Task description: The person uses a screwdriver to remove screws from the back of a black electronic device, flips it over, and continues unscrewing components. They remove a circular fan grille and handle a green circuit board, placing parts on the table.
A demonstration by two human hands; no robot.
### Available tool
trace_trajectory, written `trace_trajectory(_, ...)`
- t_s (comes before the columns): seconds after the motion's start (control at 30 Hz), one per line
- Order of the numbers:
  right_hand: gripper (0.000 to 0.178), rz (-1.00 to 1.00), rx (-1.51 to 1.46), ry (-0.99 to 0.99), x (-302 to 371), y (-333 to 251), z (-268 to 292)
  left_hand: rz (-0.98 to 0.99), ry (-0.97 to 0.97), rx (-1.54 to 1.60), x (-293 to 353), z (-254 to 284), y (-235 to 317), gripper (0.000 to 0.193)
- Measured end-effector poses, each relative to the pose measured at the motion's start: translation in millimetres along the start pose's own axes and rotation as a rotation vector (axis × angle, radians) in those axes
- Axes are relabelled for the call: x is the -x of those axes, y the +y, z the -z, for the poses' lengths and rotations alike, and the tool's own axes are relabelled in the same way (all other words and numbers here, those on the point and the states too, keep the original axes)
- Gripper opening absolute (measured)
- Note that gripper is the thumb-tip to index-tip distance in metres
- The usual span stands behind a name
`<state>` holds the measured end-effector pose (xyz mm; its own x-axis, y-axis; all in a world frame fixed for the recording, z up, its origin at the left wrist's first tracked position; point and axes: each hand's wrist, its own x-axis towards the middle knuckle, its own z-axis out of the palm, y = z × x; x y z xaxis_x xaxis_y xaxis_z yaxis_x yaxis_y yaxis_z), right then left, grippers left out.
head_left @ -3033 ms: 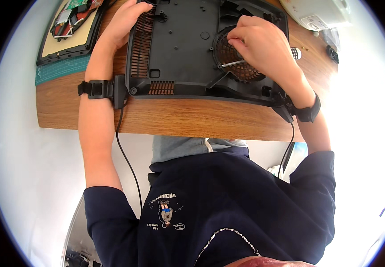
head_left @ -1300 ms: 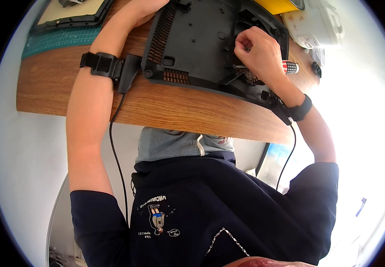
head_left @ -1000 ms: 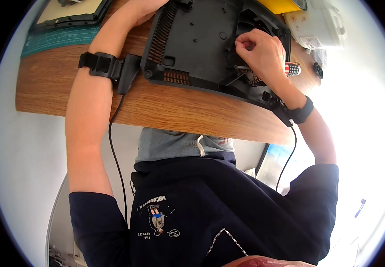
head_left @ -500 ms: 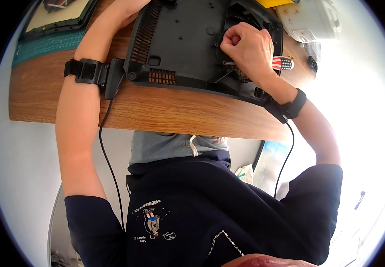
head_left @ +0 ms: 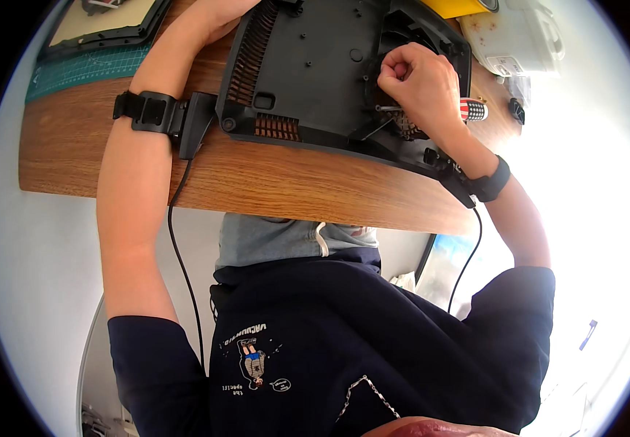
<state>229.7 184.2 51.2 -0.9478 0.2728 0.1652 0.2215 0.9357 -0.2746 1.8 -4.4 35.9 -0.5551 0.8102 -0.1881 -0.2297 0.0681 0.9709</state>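
A large black plastic housing, with slotted vents and small posts, lies on the wooden table. Over its right part is my right hand, fingers curled and thumb bent in against them. A screwdriver with a red-and-white striped, star-patterned handle runs beneath this hand. Its thin shaft shows on the thumb side, and it appears held in the curled fingers; the grip itself is hidden. My left hand is beside the housing's far left edge, partly cut off by the picture's top, with its fingers out of sight.
A green cutting mat lies at the far left, with a black-framed panel on it. At the far right stand a yellow container and a white lidded box. Cables hang from both wrist devices.
The view has shifted slightly, moving the table and housing right in the picture. My right hand and the screwdriver have come a little nearer over the housing. The left hand stays beside it.
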Motion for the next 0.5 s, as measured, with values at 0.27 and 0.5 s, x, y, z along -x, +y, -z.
trace_trajectory(0.27,0.01,0.011,-0.037,-0.021,-0.2,-0.1,3.1,-0.018,-0.009,0.021,-9.5,3.8,-8.0,0.038)
trace_trajectory(0.5,0.009,0.0,0.018,0.009,-0.9,-1.8,-2.5,-0.023,0.038,-0.014,-14.6,1.1,-9.0,0.039)
